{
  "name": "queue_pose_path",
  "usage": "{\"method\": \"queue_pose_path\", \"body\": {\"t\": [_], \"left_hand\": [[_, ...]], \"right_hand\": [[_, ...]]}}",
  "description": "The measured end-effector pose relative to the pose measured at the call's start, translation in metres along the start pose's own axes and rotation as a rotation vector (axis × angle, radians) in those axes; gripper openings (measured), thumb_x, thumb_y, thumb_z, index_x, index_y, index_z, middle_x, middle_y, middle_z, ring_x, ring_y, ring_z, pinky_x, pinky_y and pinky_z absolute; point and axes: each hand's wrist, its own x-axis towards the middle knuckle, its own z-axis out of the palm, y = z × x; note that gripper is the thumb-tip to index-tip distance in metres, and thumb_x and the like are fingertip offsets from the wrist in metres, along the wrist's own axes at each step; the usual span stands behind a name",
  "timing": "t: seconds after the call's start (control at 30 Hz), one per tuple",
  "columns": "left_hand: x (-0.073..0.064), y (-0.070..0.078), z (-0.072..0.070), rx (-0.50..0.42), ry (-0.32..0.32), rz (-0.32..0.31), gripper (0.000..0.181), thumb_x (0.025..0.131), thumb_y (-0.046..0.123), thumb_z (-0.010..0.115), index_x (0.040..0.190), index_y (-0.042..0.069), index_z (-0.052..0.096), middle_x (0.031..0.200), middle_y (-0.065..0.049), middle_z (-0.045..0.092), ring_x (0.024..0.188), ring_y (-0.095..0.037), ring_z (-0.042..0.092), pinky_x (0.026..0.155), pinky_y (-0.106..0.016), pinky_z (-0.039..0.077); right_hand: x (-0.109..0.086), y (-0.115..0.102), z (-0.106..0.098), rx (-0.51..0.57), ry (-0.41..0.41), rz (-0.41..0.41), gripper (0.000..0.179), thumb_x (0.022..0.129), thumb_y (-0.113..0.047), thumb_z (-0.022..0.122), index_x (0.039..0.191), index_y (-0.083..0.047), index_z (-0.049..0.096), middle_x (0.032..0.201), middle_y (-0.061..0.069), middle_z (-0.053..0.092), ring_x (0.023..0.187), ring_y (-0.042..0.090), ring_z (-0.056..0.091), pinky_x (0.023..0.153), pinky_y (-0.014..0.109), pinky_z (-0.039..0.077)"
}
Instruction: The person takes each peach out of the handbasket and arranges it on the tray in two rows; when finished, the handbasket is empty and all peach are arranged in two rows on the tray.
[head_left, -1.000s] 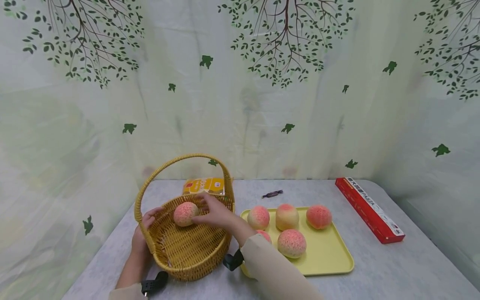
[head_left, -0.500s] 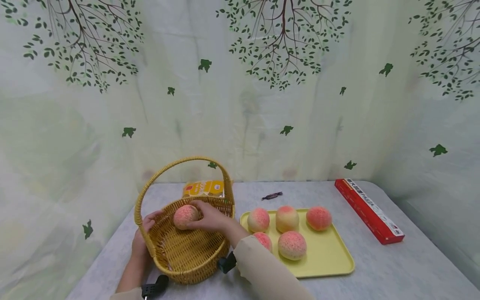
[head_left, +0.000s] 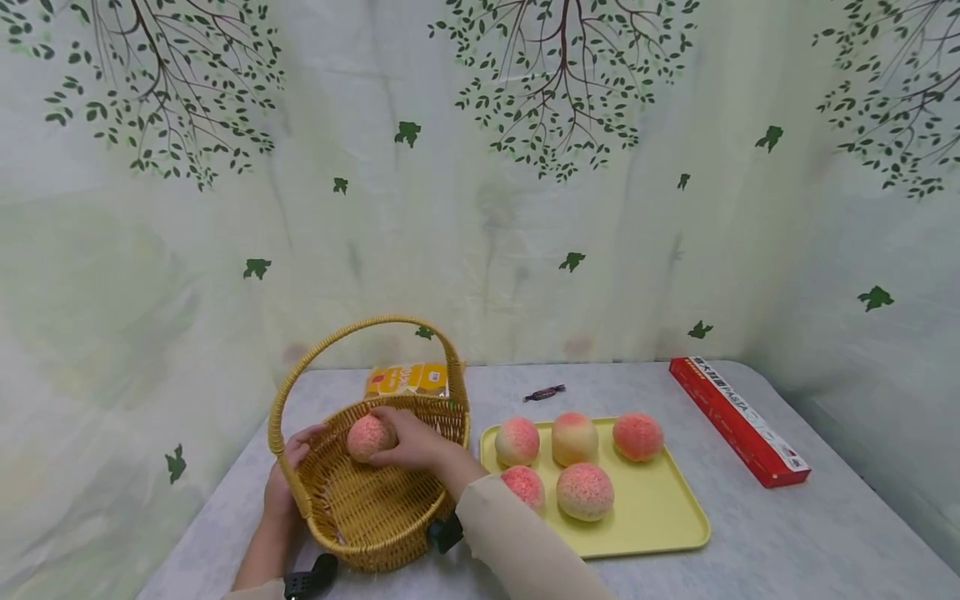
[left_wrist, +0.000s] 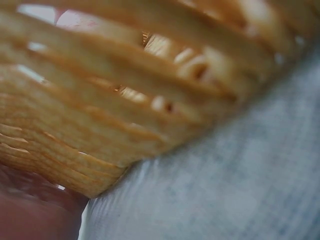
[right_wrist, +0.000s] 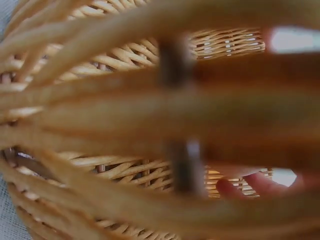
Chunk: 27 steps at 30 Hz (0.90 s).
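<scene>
A pink and cream speckled peach (head_left: 369,439) is inside a tan wicker basket (head_left: 360,546) with a tall arched handle. My right hand (head_left: 415,442) reaches over the basket's right side and holds the peach between thumb and fingers. On the left, my left hand (head_left: 283,483) grips the basket's side, its fingers over the rim. The left wrist view is mostly filled by the woven wall (left_wrist: 100,100), close up. Through the weave in the right wrist view, right-hand fingertips (right_wrist: 260,185) show inside; most of that hand is hidden there.
Right of the basket, a yellow tray (head_left: 660,525) carries several peaches (head_left: 585,492). A red pasta box (head_left: 738,421) lies at the far right. A wrapped candy (head_left: 544,392) lies behind the tray, and a yellow packet (head_left: 408,379) behind the basket.
My right hand has closed in around the peach and moved slightly left and lower into the basket with its forearm. The left hand keeps its hold on the basket.
</scene>
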Motion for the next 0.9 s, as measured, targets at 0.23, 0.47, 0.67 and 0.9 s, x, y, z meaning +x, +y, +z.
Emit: {"method": "queue_pose_path", "body": {"t": [0.23,0.47,0.67,0.9], "left_hand": [[-0.0008,0.0027,0.0018,0.023,-0.005,0.016,0.042,0.110,0.025,0.029,0.142,0.001,0.042,0.130,0.013,0.055,0.121,-0.002,0.050,0.097,-0.013,0.040],[-0.0033,0.0037,0.0030,0.040,0.006,-0.005,0.043,0.109,0.026,0.029,0.143,0.002,0.040,0.131,0.012,0.054,0.122,-0.003,0.051,0.097,-0.013,0.041],[-0.0040,0.0036,0.0032,0.045,0.005,-0.016,0.042,0.110,0.028,0.028,0.143,0.005,0.041,0.131,0.012,0.055,0.121,-0.003,0.052,0.097,-0.014,0.042],[-0.0033,0.0017,0.0023,0.047,0.006,-0.011,0.044,0.109,0.028,0.029,0.143,0.003,0.040,0.132,0.011,0.054,0.122,-0.003,0.051,0.097,-0.014,0.042]], "right_hand": [[-0.0011,-0.0014,-0.0007,0.062,0.050,0.034,0.055,0.088,-0.037,0.075,0.134,-0.021,0.049,0.135,-0.001,0.056,0.125,0.012,0.054,0.105,0.033,0.045],[-0.0026,-0.0014,0.0010,0.058,0.071,0.042,0.035,0.090,-0.027,0.074,0.119,-0.022,0.055,0.123,0.001,0.063,0.097,0.009,0.058,0.082,0.026,0.048],[-0.0022,-0.0021,0.0018,0.039,0.081,0.051,0.033,0.089,-0.022,0.076,0.115,-0.021,0.055,0.116,-0.002,0.062,0.091,0.008,0.054,0.079,0.024,0.046],[-0.0013,-0.0018,0.0032,-0.001,0.074,0.046,0.050,0.087,-0.024,0.078,0.131,-0.020,0.054,0.127,-0.002,0.057,0.110,0.009,0.057,0.097,0.029,0.048]]}}
